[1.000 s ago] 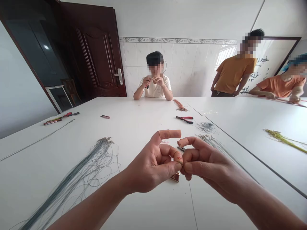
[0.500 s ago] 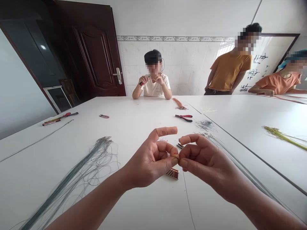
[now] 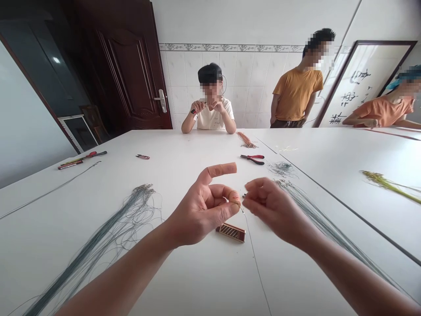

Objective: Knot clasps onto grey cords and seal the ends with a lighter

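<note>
My left hand (image 3: 208,208) is closed, with thumb and index finger pinching the end of a thin grey-green cord (image 3: 250,237). A tiny shiny piece shows on the cord just past the fingertips. From there the cord trails down toward the near edge of the view. My right hand (image 3: 274,206) is a little to the right, apart from the cord end. Its fingers are curled toward the thumb and slightly blurred; whatever they hold, if anything, is hidden. A brown and gold patterned box (image 3: 232,232) lies on the table below my hands.
Bundles of grey-green cords lie on the left (image 3: 108,230) and right (image 3: 315,215). Red-handled pliers (image 3: 253,158), small snips (image 3: 143,156), an orange cord bundle (image 3: 246,140) and a yellow-green bundle (image 3: 388,183) are on the white table (image 3: 184,166). Across it sits a person (image 3: 212,112); others are at right.
My right hand has come away from my left fingertips, exposing the cord end. Both hands sit slightly higher. The person in the mustard shirt has shifted left in view.
</note>
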{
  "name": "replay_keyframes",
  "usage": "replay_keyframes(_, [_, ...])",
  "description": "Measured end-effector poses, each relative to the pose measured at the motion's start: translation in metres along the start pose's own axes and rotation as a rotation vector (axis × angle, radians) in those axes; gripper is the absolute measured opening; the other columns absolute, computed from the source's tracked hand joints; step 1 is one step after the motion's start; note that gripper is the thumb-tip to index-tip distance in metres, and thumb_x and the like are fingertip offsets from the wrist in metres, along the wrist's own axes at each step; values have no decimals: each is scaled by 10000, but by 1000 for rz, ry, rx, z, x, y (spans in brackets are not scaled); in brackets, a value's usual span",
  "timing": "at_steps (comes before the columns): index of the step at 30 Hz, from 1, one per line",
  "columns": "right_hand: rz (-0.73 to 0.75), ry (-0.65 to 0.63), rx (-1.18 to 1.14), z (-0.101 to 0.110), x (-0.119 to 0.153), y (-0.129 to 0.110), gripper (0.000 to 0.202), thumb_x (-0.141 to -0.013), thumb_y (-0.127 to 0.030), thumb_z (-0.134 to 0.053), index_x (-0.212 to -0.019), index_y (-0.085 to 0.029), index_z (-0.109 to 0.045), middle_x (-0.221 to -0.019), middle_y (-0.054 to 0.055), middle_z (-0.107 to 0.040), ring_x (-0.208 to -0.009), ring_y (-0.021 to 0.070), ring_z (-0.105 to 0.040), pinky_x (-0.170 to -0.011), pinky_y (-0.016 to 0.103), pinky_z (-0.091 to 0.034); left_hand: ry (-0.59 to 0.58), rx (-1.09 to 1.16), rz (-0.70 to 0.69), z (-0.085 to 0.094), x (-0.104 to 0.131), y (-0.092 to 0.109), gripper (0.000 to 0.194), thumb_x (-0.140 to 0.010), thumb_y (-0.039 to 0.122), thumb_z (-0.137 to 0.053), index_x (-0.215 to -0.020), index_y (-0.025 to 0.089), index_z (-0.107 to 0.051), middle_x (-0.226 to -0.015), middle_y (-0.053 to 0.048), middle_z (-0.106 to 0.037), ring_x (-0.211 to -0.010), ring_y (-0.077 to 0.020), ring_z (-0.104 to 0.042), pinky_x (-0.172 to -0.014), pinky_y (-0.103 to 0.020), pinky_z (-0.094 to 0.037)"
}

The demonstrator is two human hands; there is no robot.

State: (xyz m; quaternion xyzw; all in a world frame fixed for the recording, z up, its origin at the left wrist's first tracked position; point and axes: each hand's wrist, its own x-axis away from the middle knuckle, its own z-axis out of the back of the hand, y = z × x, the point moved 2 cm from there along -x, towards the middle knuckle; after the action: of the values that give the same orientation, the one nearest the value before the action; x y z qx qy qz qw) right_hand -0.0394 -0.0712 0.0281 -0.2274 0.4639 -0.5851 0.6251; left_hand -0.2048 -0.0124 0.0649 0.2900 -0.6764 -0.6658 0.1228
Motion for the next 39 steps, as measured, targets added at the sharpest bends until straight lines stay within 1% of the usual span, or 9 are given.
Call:
replay_keyframes(3, [59,-79,193,-20,-3,20,68,-872,-223,-485,-916,-199,-531,-827,46,-618,-738,181,-551,-659,338,-457,38,-42,-16,6,-3,2,479,-825,133,-599,-1231,310,-418,-759,52,-550,-552,-9,-448,-487,-115,-370])
replay_keyframes(8, [198,-244,263,-51,5,32,306,-775,-134,-607,-1077,-180,-578,-1070,99,-631,-1036,288,-502,-880,461,-398,50,-38,-13,10,-4,2,470,-833,133,-594,-1230,303,-410,-758,59,-552,-566,-5,-464,-492,-101,-384])
replay_keyframes(14, [184,-305,232,-59,10,39,318,-772,-68,-501,-1073,-147,-570,-899,121,-625,-878,298,-520,-750,465,-422,45,-31,-1,9,-2,2,462,-823,153,-615,-1217,299,-423,-766,57,-555,-577,-10,-472,-487,-102,-387])
replay_keyframes(18, [83,-230,91,-57,8,42,260,-757,-116,-494,-1006,-180,-534,-804,64,-564,-807,251,-507,-726,411,-414,41,-36,9,9,-1,2,458,-822,163,-617,-1217,299,-427,-762,57,-548,-583,-12,-465,-495,-110,-383])
replay_keyframes(23, [-252,-84,-205,-47,5,43,288,-888,-217,-261,-1122,-185,-425,-811,53,-546,-634,158,-512,-539,291,-420,55,-92,34,9,0,3,476,-815,216,-635,-1229,306,-417,-780,53,-551,-599,-21,-462,-511,-129,-390])
replay_keyframes(26, [-372,-54,-352,-39,5,38,291,-913,-289,-313,-1174,-194,-402,-777,25,-543,-577,117,-479,-506,246,-374,61,-85,40,8,0,1,474,-815,219,-632,-1229,298,-413,-770,51,-544,-592,-25,-451,-508,-138,-382])
replay_keyframes(31, [-398,-93,-658,-32,10,22,413,-843,-336,-585,-1217,-271,-424,-657,-44,-506,-566,102,-438,-512,229,-301,43,-65,61,5,-1,-9,476,-816,165,-603,-1236,271,-404,-769,42,-537,-598,-42,-471,-523,-168,-382])
replay_keyframes(34, [-394,-113,-839,-30,15,13,375,-841,-329,-596,-1193,-302,-467,-753,-17,-571,-584,103,-448,-532,244,-304,54,-92,71,6,-3,-15,477,-816,166,-597,-1240,255,-395,-772,38,-539,-632,-58,-506,-555,-187,-389])
replay_keyframes(39, [-366,-116,-913,-27,19,6,345,-842,-359,-591,-1166,-303,-486,-797,0,-586,-618,119,-460,-559,261,-319,63,-148,103,8,-4,-24,476,-828,186,-575,-1253,265,-374,-803,29,-532,-664,-83,-532,-560,-214,-371])
